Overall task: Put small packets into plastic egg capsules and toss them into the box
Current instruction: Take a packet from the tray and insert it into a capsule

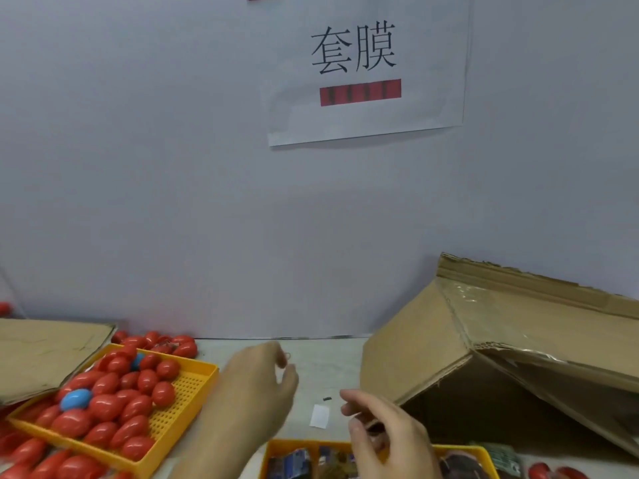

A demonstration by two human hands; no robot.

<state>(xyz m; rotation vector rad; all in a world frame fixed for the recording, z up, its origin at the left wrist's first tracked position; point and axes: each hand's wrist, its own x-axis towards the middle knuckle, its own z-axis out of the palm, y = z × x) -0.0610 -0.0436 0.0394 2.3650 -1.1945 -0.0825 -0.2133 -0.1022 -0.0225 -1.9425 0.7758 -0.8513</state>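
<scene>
Pale grey wall behind the white desk (311, 375), paper sign (366, 70) with two black characters and a red bar taped up on it. Yellow tray (186, 402) at left on the desk, full of red egg capsules (103, 406) plus two blue ones (75, 399); more red capsules loose behind it by the wall and spilling at lower left. Flat cardboard sheet (45, 354) lies far left, overlapping the tray corner. Big cardboard box (484, 368) tipped on its side at right, open mouth facing me, taped flap on top. Second yellow tray (304, 445) at bottom centre holds the small packets (294, 463), dark printed wrappers. My left hand (256, 385) hovers over the desk between both trays, fingers loosely curled, nothing in them. My right hand (383, 430) sits above the packet tray just beside the box mouth, fingers bent, cannot tell if they pinch anything. Small white paper slip (320, 415) and tiny dark bit (326, 398) lie on the desk between my hands
</scene>
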